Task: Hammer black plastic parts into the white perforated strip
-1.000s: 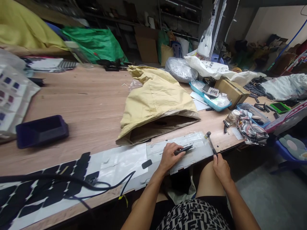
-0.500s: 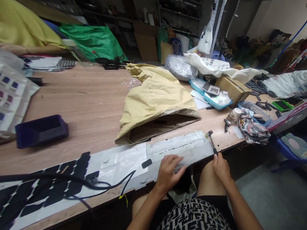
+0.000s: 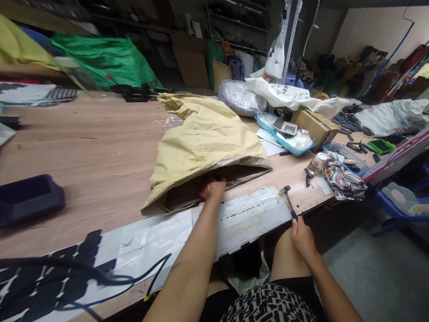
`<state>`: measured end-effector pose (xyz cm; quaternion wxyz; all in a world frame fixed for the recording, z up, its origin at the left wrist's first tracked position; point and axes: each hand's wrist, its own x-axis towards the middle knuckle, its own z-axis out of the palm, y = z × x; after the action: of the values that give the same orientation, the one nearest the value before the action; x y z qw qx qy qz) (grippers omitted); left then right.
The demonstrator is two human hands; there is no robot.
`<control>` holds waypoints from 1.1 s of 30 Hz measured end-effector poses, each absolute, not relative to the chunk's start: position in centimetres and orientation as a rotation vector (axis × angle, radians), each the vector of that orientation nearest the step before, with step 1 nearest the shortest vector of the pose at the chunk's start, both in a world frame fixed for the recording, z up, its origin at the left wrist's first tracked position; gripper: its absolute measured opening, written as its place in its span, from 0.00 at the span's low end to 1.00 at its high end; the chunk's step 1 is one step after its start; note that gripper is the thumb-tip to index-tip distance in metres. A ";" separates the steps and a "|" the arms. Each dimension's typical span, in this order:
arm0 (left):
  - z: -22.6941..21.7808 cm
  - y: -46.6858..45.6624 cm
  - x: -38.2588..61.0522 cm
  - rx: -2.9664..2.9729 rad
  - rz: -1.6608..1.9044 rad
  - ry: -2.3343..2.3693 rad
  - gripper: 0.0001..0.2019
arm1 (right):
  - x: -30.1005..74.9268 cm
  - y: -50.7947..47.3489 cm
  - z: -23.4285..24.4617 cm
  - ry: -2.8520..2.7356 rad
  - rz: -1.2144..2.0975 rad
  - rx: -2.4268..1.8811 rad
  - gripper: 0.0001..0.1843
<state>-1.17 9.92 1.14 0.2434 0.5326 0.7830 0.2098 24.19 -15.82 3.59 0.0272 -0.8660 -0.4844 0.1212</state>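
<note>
A tan cloth sack (image 3: 208,134) lies on the bench with its mouth facing me. My left hand (image 3: 214,188) reaches into that mouth; its fingers are in shadow, so what they touch is hidden. At the bench's front edge, my right hand (image 3: 301,233) is closed around the handle of a small hammer (image 3: 290,202). The hammer's head rests at the right end of a white work strip (image 3: 251,223), which is covered in clear film. My left forearm crosses over this strip.
Flat black pieces (image 3: 67,277) cover the left of the strip, with a black cable (image 3: 83,268) over them. A dark purple tray (image 3: 30,199) stands at left. To the right are a blue basket (image 3: 345,156), a jar (image 3: 317,165), crumpled cloth (image 3: 345,181) and a calculator (image 3: 285,126).
My left hand has moved forward from the white strip into the sack's mouth. The dark oval piece on the strip is no longer visible. My right hand keeps hold of the hammer.
</note>
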 end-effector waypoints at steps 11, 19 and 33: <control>2.4 0.8 -2.0 1.699 1.018 1.808 0.22 | 24.2 -15.8 3.7 -1.494 0.397 -2.661 0.17; 0.5 -5.1 0.0 1.981 0.872 1.438 0.06 | 24.5 -15.8 3.2 -1.455 0.384 -2.606 0.18; 0.1 -4.7 0.1 1.966 0.866 1.410 0.06 | 20.1 -18.9 4.2 -1.733 0.429 -2.030 0.19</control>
<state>0.07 -4.66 0.10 0.2818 0.7341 0.5265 0.3233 20.07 -18.92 4.25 0.2175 -0.7329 -0.6258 0.1548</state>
